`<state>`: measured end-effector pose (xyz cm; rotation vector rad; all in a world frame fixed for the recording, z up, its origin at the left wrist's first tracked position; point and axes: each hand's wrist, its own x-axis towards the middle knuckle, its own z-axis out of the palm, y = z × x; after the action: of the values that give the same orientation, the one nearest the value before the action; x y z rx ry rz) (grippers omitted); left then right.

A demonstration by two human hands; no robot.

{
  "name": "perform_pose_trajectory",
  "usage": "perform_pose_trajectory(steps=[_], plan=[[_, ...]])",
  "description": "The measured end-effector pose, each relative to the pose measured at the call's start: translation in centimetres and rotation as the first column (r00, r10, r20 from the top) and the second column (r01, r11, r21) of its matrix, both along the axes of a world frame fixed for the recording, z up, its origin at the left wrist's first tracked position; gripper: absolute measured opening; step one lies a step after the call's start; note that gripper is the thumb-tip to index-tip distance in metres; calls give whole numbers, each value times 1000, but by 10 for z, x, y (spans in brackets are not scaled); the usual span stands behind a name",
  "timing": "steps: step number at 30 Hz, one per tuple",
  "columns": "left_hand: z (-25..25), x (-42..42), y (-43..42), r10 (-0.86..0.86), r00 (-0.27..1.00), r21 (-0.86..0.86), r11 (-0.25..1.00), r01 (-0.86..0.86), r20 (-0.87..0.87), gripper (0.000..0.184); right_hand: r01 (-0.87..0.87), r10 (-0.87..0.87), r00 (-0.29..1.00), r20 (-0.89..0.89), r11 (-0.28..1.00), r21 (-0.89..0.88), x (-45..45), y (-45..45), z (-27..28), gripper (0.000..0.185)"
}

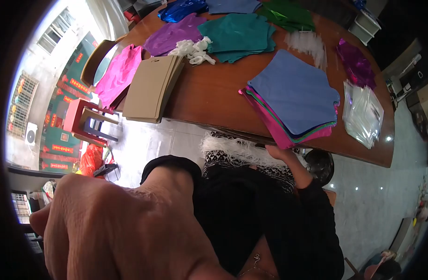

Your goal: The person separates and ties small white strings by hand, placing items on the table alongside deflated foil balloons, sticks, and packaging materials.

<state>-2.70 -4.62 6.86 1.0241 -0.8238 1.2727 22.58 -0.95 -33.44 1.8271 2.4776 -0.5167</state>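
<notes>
My left hand is very close to the camera at the lower left, its back toward me and its fingers curled; the fingertips and anything in them are hidden. My right hand is at the table's front edge, just below a stack of flat shiny bags or sheets. Blue-grey tops this stack, with pink, green and dark blue edges showing beneath. The right fingers are small and partly hidden. Across the patterned cloth on my lap lies a bundle of white strands.
On the brown wooden table are a stack of tan cardboard, white ties, teal sheets, purple sheets, pink sheets and clear plastic sleeves. A red stool stands left, a black round seat near my right arm.
</notes>
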Motion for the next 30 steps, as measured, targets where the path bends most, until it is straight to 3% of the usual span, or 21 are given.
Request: perform_pose_trajectory(steps=[11,15,21,26,30], plan=[[-2,-43,-6,-61,997,67,996,59,38,53,1,0,992,-123,1000,5,-18,35,-116,48],[-29,-64,-2,207,947,59,978,-199,-244,53,159,-56,952,-300,931,330,-1,24,-161,56],[-74,-84,1,253,876,52,966,-255,-411,66,110,106,925,-365,845,524,-10,10,-80,56],[-93,-79,-2,245,887,-37,959,-282,-392,66,233,-179,875,-450,970,66,-34,8,-61,48],[-97,-77,-7,217,894,-90,958,-272,-391,65,291,-403,815,-417,906,-307,-46,10,-48,46]])
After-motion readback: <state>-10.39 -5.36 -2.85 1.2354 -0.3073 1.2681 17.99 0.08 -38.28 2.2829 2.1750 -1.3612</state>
